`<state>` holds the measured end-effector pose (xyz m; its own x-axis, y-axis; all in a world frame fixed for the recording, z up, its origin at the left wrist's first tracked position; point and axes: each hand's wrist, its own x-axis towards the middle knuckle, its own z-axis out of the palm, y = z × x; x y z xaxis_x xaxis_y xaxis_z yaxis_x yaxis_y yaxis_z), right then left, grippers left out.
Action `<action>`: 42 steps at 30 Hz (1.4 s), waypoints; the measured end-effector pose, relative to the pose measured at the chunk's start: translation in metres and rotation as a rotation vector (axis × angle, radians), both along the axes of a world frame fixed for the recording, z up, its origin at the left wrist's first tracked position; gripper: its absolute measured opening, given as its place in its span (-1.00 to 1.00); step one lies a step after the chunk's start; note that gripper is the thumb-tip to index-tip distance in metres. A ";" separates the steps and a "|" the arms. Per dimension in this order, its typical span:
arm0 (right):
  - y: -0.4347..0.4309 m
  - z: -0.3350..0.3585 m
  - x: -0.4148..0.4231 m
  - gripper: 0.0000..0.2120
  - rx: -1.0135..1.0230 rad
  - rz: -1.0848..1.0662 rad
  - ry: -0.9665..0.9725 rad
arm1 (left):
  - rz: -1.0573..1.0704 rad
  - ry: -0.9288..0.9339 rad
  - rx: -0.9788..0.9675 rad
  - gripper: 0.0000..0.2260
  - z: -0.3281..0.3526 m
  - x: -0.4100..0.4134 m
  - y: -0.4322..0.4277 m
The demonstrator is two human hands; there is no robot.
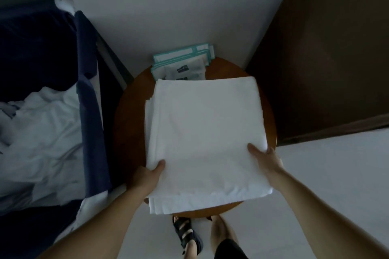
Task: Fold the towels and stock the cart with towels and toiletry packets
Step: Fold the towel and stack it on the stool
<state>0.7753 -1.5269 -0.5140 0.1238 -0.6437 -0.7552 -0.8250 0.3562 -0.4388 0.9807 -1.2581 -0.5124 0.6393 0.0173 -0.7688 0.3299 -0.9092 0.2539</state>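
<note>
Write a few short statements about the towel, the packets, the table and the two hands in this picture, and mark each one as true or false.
1. Both hands grip the folded white towel, the left hand and the right hand at its near corners. True.
2. The table under the towel is square and made of glass. False: it is round and brown, like wood.
3. The toiletry packets lie on top of the towel. False: they lie behind it, at the far edge of the table by the wall, partly hidden by the towel.
4. Crumpled white linen lies in the dark blue bag on the person's left. True.
</note>
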 end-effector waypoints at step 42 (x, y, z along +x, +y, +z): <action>0.012 -0.007 -0.005 -0.37 -0.132 0.270 0.035 | 0.169 -0.279 -0.419 -0.72 -0.031 -0.034 0.036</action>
